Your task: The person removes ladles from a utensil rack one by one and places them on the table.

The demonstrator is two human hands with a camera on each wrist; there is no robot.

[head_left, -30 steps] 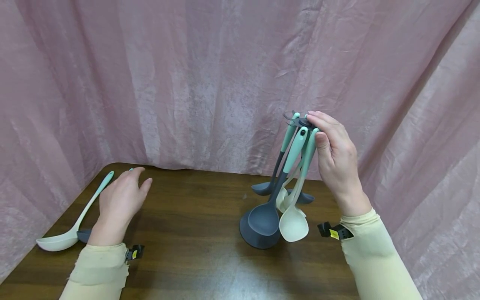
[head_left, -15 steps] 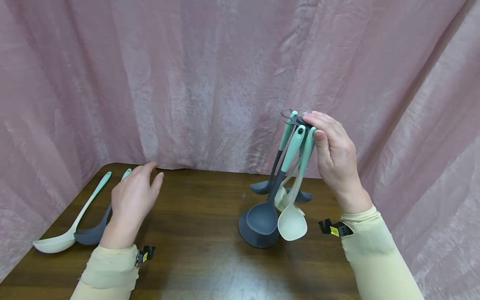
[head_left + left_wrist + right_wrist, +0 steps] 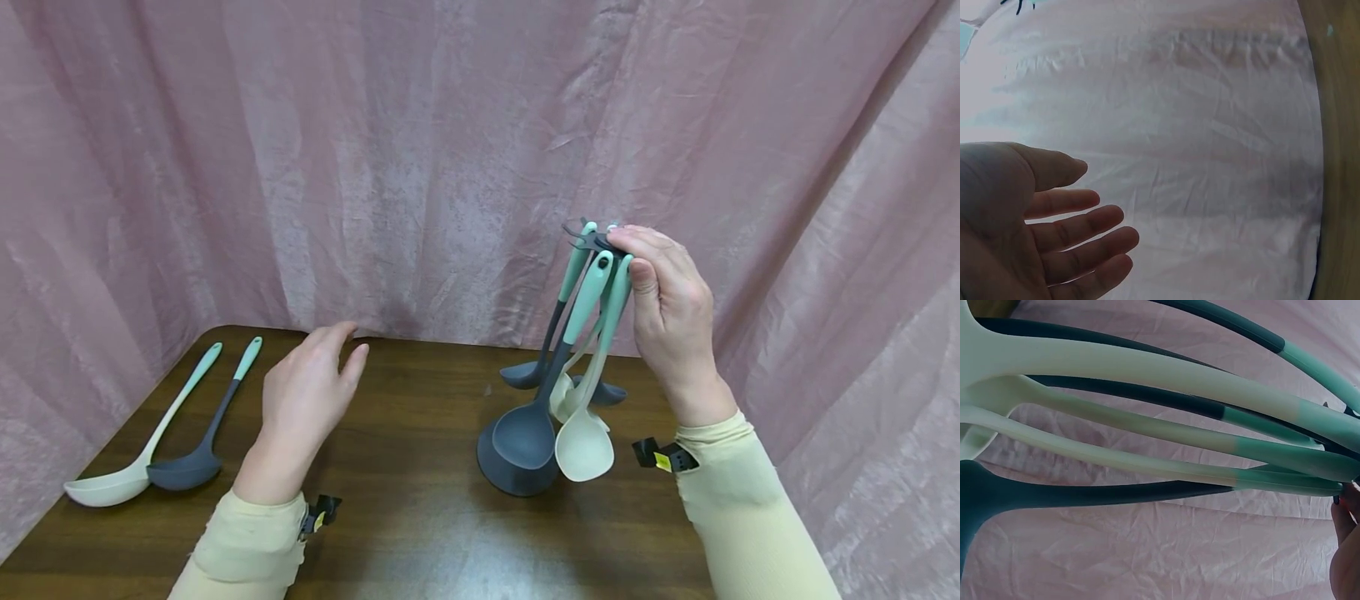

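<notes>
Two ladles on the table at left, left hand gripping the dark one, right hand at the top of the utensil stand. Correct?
One miss: the left hand isn't gripping the dark ladle; the head view shows that hand empty and apart from it. Rest holds: dark ladle and pale ladle on the table at left, right hand at the top of the utensil stand.

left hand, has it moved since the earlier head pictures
Yes, the bare left hand has moved rightward, away from the cream, mint-handled ladle on the brown wood-grain table.
</notes>
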